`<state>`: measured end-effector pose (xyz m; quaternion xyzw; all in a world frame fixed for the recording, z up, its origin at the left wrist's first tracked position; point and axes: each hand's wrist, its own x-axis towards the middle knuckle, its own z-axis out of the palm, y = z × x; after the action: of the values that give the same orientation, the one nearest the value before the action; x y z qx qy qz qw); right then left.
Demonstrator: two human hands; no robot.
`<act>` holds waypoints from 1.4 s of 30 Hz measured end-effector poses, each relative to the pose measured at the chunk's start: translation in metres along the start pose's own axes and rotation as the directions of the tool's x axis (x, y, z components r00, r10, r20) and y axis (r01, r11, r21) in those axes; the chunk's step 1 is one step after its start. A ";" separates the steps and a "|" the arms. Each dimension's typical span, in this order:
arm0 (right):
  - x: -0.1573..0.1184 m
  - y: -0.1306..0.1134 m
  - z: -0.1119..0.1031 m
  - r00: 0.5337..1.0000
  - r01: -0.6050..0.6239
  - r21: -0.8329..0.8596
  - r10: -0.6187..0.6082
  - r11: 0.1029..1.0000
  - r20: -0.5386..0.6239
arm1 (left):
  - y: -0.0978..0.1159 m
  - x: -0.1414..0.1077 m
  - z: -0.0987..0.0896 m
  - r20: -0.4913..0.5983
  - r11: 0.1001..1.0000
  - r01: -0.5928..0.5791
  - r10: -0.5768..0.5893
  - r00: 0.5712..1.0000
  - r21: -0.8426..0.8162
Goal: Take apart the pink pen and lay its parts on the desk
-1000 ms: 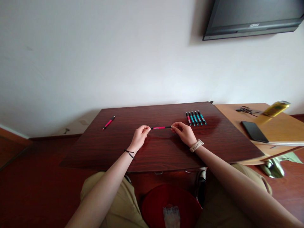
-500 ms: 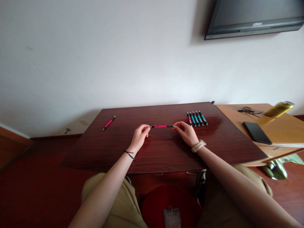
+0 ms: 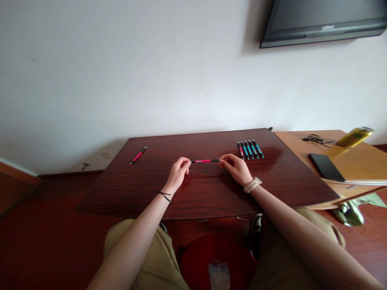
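A pink and black pen (image 3: 205, 161) is held level above the dark wooden table (image 3: 193, 193), pinched at both ends. My left hand (image 3: 178, 173) closes finger and thumb on its left end. On the right end, my right hand (image 3: 236, 168) pinches in the same way. Just past my right hand lies a row of several pens (image 3: 250, 149), one pink at the left and the others teal. Another pink and black pen (image 3: 138, 155) rests alone towards the table's back left.
On the lighter wooden cabinet (image 3: 369, 165) at the right are a phone (image 3: 326, 167), a black cable (image 3: 317, 139) and a yellow can (image 3: 355, 137). A television (image 3: 325, 24) hangs on the wall. Below the table's front edge is a red stool (image 3: 193, 257) with a clear plastic bag (image 3: 219, 276).
The held pen has been rolled about its length, so its clip has turned out of sight and a pale printed patch now shows. Both hands stay in place.
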<state>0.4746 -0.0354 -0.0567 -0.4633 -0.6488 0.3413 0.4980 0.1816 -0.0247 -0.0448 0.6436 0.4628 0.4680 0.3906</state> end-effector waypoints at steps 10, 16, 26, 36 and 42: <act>0.000 -0.001 0.001 1.000 -0.012 0.010 0.012 1.000 0.012 | -0.002 0.000 0.000 0.039 0.999 0.004 -0.002 0.999 -0.052; 0.000 -0.002 0.000 1.000 -0.010 0.016 0.009 1.000 0.012 | -0.003 0.000 0.002 0.049 0.997 0.026 -0.023 0.999 -0.066; 0.000 0.000 0.000 1.000 -0.003 0.022 0.003 1.000 0.012 | 0.004 -0.001 0.002 0.079 0.992 0.057 -0.048 0.996 -0.112; 0.000 0.001 0.000 1.000 0.010 0.034 -0.011 0.999 0.016 | -0.003 0.001 0.001 0.097 0.980 0.070 -0.053 0.994 -0.184; -0.001 0.001 0.001 1.000 0.012 0.033 -0.012 0.999 0.019 | -0.004 0.000 0.003 0.077 0.984 0.072 -0.060 0.995 -0.165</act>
<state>0.4743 -0.0359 -0.0579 -0.4479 -0.6506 0.3533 0.5013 0.1835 -0.0237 -0.0488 0.6091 0.4285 0.4688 0.4750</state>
